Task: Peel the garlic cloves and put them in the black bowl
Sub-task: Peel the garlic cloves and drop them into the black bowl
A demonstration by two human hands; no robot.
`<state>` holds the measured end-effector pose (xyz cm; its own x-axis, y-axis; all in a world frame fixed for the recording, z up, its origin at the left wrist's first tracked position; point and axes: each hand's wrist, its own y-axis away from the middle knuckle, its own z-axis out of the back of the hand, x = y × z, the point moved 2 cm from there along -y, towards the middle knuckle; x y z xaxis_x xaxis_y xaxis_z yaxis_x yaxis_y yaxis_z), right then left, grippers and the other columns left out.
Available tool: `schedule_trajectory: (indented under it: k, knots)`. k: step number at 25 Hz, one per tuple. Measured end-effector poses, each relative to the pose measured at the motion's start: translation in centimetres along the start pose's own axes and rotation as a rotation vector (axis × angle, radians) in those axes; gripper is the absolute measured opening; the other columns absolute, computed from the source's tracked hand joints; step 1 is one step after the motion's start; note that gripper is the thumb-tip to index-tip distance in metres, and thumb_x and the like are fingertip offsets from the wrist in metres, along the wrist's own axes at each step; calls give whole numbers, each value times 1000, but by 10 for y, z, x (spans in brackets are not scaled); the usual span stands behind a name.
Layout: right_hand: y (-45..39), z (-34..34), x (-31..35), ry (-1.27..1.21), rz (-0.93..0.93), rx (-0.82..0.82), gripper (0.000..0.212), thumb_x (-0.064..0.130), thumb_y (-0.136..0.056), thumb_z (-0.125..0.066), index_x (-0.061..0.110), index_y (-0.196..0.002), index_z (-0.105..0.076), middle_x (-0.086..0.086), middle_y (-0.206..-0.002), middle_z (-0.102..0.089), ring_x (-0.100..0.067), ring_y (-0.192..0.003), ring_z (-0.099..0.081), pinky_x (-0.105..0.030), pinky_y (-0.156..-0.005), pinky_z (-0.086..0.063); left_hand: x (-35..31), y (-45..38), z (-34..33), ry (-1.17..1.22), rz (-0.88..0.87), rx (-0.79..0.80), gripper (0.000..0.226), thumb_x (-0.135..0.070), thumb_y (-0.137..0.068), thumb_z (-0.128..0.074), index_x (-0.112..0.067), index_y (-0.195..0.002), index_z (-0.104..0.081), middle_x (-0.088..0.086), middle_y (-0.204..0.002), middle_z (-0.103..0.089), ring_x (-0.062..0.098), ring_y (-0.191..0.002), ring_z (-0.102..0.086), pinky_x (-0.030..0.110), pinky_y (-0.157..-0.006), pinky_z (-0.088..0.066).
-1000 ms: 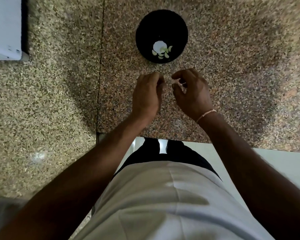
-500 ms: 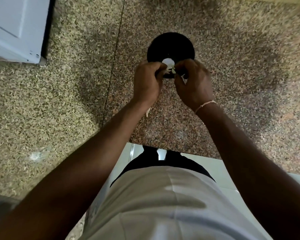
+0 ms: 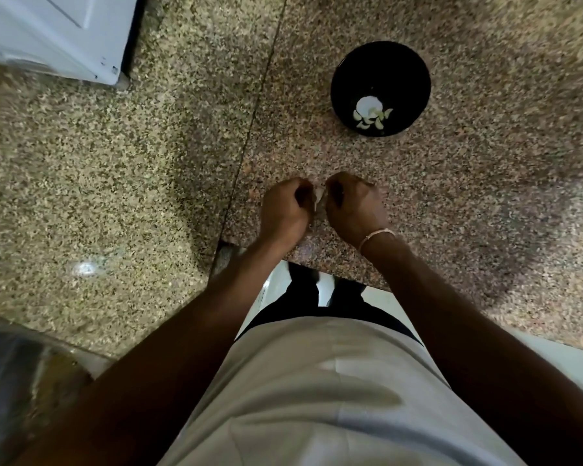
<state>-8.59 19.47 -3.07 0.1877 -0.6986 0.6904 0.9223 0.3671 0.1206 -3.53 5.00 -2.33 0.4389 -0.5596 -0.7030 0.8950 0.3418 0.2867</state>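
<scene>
A black bowl point(image 3: 381, 67) stands on the granite counter, far right of centre, with several pale peeled garlic cloves point(image 3: 372, 116) in its bottom. Nearer to me, my left hand point(image 3: 285, 211) and my right hand point(image 3: 354, 206) are side by side, fingers curled. Between their fingertips shows a small pale garlic clove point(image 3: 318, 198) with papery skin, pinched from both sides. Most of the clove is hidden by my fingers. Both hands are well short of the bowl.
The speckled granite counter point(image 3: 115, 179) has a seam running down its middle and a front edge just under my wrists. A white appliance corner point(image 3: 64, 31) sits at the far left. A blurred plastic-wrapped object point(image 3: 17, 381) lies at the near left.
Half a second ago my hands were over the bowl's near rim; now they are back toward me, apart from the bowl. The view has also shifted.
</scene>
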Motion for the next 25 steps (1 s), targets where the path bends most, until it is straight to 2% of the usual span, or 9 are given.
schedule_trajectory:
  k: [2,5,7,9,11,13,17,19,25]
  knots:
    - [1,-4,2,-68,-51,-8,18,15,-90,-65,10,-104,-73,-12,-94,-76,-31,-85,-71,-36,-74,-56,-1,2,-4,64,53,7,13,-12,-92,-71,-14,-103,-79,2,-95,-78,17,-88,-73,37,-81,-61]
    - [3,5,1,-257,-189,0,17,12,-87,-73,16,-104,-75,-1,-93,-77,-15,-85,-73,-36,-79,-61,-8,5,-3,263,152,22,14,-3,-92,-72,-15,-94,-77,-4,-80,-75,4,-70,-71,29,-69,-62]
    - [2,19,2,-415,-242,-14,19,11,-85,-79,19,-102,-74,2,-89,-76,-12,-83,-74,-39,-80,-63,-20,1,2,406,149,41,19,-1,-92,-72,-19,-92,-77,-1,-80,-77,10,-70,-73,36,-69,-65]
    - [-1,41,8,-560,-251,-90,20,7,-84,-82,14,-101,-74,-5,-87,-76,-21,-83,-75,-45,-79,-64,-42,-5,11,567,114,61,19,0,-93,-73,-19,-92,-78,2,-85,-79,19,-78,-75,42,-77,-65]
    - [-5,69,17,-640,-227,-205,23,8,-82,-84,11,-102,-73,-9,-88,-76,-26,-86,-75,-50,-80,-63,-70,-12,21,699,63,84,14,-1,-95,-72,-14,-95,-78,6,-86,-79,21,-82,-76,39,-80,-65]
    - [-9,98,29,-661,-190,-303,28,11,-81,-87,10,-104,-72,-7,-90,-76,-22,-88,-75,-46,-81,-64,-99,-17,33,775,-5,124,9,-3,-96,-72,-8,-100,-78,10,-89,-79,22,-84,-77,35,-79,-64]
    - [-13,148,53,-652,-63,-415,25,9,-82,-86,5,-102,-73,-7,-90,-77,-20,-85,-77,-44,-77,-64,-149,-25,53,872,-120,165,11,-4,-93,-75,-13,-91,-82,16,-91,-79,29,-88,-77,48,-90,-62]
    - [-13,168,62,-651,-21,-452,20,9,-82,-85,3,-98,-74,-7,-86,-78,-22,-82,-77,-43,-75,-64,-171,-27,60,891,-164,176,11,-4,-92,-76,-13,-89,-82,16,-91,-79,29,-90,-77,49,-94,-61]
    - [-5,210,80,-626,71,-549,10,12,-85,-82,16,-94,-80,-1,-85,-79,-20,-82,-78,-50,-80,-64,-213,-22,76,962,-270,237,9,-3,-96,-70,-1,-101,-78,17,-95,-79,25,-89,-77,31,-81,-61]
